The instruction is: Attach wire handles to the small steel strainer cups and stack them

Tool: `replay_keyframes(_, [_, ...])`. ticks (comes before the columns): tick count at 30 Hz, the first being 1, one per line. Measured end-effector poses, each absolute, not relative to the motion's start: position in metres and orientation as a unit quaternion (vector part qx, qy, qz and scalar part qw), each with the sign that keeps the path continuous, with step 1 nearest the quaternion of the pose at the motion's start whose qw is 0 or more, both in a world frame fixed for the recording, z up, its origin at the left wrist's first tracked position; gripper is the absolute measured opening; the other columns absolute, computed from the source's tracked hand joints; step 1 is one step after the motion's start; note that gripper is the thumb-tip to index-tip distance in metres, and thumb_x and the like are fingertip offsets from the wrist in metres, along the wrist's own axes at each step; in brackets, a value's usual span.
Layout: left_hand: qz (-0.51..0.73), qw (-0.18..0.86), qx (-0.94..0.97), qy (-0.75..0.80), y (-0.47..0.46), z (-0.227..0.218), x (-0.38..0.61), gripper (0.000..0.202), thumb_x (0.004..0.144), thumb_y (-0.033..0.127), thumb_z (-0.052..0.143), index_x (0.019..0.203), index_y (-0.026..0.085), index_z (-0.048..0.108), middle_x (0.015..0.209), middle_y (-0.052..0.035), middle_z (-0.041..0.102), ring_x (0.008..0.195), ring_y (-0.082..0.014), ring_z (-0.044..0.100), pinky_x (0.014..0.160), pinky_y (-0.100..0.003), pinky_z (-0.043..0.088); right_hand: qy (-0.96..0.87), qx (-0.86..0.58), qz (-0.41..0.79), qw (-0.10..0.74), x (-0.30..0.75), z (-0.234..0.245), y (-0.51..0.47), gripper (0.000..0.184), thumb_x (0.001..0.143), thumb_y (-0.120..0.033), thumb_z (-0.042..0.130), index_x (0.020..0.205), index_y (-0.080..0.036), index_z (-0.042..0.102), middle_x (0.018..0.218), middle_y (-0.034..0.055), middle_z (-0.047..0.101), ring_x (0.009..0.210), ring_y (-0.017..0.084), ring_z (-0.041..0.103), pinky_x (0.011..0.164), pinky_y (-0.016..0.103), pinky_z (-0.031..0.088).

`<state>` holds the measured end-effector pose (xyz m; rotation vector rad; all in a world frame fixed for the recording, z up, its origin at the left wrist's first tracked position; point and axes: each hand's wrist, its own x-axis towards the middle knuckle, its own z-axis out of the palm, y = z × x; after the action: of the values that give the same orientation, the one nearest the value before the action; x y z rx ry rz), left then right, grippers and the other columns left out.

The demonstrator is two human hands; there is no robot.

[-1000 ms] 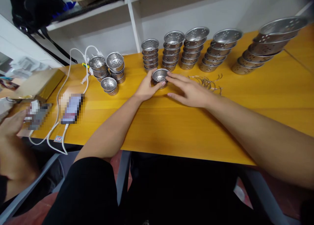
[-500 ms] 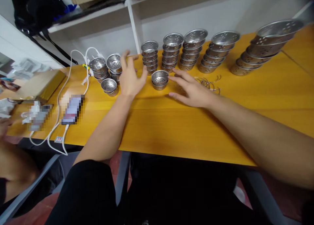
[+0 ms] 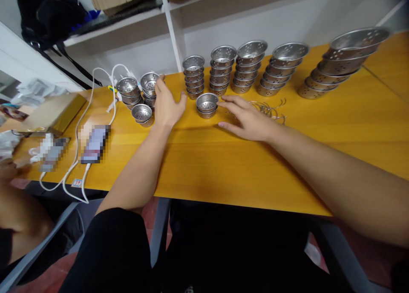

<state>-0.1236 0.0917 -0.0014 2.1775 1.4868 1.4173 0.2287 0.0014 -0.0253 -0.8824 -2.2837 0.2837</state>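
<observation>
- The left hand [image 3: 166,105] is at the right side of a stack of perforated metal cups [image 3: 148,84], its thumb spread well away from the fingers; whether the fingertips touch the metal cannot be told.
- The right hand [image 3: 247,118] is loosely open with nothing visible in its grasp, its foremost fingertips at or just beside the rim of a short two-cup stack [image 3: 207,105].
- That short stack stands upright on the wooden table [image 3: 204,165], between the two hands.
- Two more cup stacks, one at the back [image 3: 128,90] and one in front [image 3: 142,114], stand left of the left hand.
- Behind the right hand runs a row of five taller stacks [image 3: 220,71].
- Thin curved metal pieces [image 3: 268,109] lie beyond the right wrist.
</observation>
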Motion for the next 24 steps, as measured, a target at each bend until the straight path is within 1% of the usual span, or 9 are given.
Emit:
replay_keyframes(4, [0.476,0.077,0.721,0.498,0.096,-0.003,-0.125,0.090,0.103,0.063,0.089,0.170,0.027,0.041,0.186,-0.0245,0.046,0.187,-0.0475,0.039,0.161,-0.073,0.024,-0.877,-0.334,0.104,0.330,0.228,-0.025,0.001,0.079,0.118,-0.064,0.070,0.186,-0.027,0.055,0.181,0.0248,0.060,0.167,0.053,0.061,0.139,0.081,0.051])
replay_keyframes(7, [0.475,0.075,0.724,0.494,0.100,-0.005,-0.128,0.089,0.103,0.063,0.088,0.170,0.027,0.042,0.187,-0.0238,0.043,0.189,-0.0465,0.036,0.162,-0.072,0.019,-0.876,-0.337,0.107,0.326,0.227,-0.024,0.001,0.080,0.117,-0.064,0.070,0.186,-0.027,0.055,0.179,0.0244,0.061,0.165,0.052,0.063,0.138,0.081,0.052])
replay_keyframes(11, [0.473,0.069,0.731,0.487,0.097,-0.002,-0.127,0.088,0.104,0.071,0.084,0.170,0.028,0.043,0.189,-0.0231,0.039,0.189,-0.0451,0.033,0.163,-0.070,0.019,-0.876,-0.342,0.112,0.320,0.227,-0.023,0.000,0.080,0.117,-0.065,0.069,0.186,-0.027,0.054,0.178,0.0244,0.063,0.163,0.051,0.065,0.137,0.080,0.053])
replay_keyframes(13, [0.471,0.067,0.738,0.479,0.093,0.002,-0.123,0.089,0.104,0.078,0.081,0.168,0.028,0.044,0.190,-0.0228,0.038,0.189,-0.0452,0.032,0.163,-0.069,0.019,-0.877,-0.341,0.113,0.319,0.227,-0.022,0.000,0.080,0.117,-0.066,0.069,0.186,-0.028,0.054,0.178,0.0237,0.063,0.164,0.052,0.064,0.136,0.082,0.053])
replay_keyframes(15, [0.468,0.061,0.755,0.455,0.088,0.005,-0.115,0.089,0.104,0.085,0.076,0.166,0.030,0.045,0.189,-0.0205,0.039,0.189,-0.0446,0.032,0.162,-0.070,0.019,-0.876,-0.343,0.112,0.322,0.226,-0.021,0.000,0.082,0.117,-0.068,0.068,0.188,-0.029,0.051,0.180,0.0229,0.061,0.166,0.052,0.062,0.138,0.082,0.051])
replay_keyframes(17, [0.460,0.044,0.787,0.408,0.083,0.005,-0.104,0.089,0.104,0.094,0.067,0.166,0.033,0.046,0.186,-0.0176,0.044,0.185,-0.0432,0.037,0.162,-0.072,0.021,-0.869,-0.349,0.105,0.334,0.225,-0.020,0.000,0.089,0.117,-0.070,0.066,0.193,-0.029,0.042,0.185,0.0223,0.057,0.170,0.053,0.057,0.141,0.082,0.047])
replay_keyframes(19, [0.449,0.028,0.821,0.352,0.077,0.001,-0.091,0.087,0.106,0.097,0.057,0.167,0.035,0.046,0.180,-0.0164,0.049,0.178,-0.0423,0.045,0.159,-0.074,0.027,-0.859,-0.357,0.098,0.353,0.225,-0.018,0.000,0.098,0.117,-0.072,0.064,0.198,-0.030,0.029,0.191,0.0213,0.050,0.173,0.055,0.053,0.144,0.083,0.043])
replay_keyframes(21, [0.430,0.032,0.846,0.314,0.068,-0.005,-0.076,0.078,0.113,0.088,0.054,0.168,0.034,0.045,0.174,-0.0162,0.052,0.173,-0.0417,0.052,0.154,-0.073,0.037,-0.851,-0.363,0.091,0.369,0.225,-0.016,0.000,0.105,0.117,-0.073,0.062,0.201,-0.031,0.015,0.195,0.0197,0.044,0.175,0.056,0.050,0.146,0.083,0.040])
replay_keyframes(24, [0.397,0.054,0.876,0.268,0.052,-0.010,-0.057,0.057,0.121,0.064,0.055,0.168,0.034,0.047,0.167,-0.0153,0.057,0.168,-0.0383,0.059,0.147,-0.068,0.048,-0.846,-0.366,0.089,0.377,0.226,-0.013,0.001,0.113,0.116,-0.076,0.061,0.202,-0.033,0.003,0.198,0.0176,0.039,0.176,0.057,0.048,0.147,0.083,0.039])
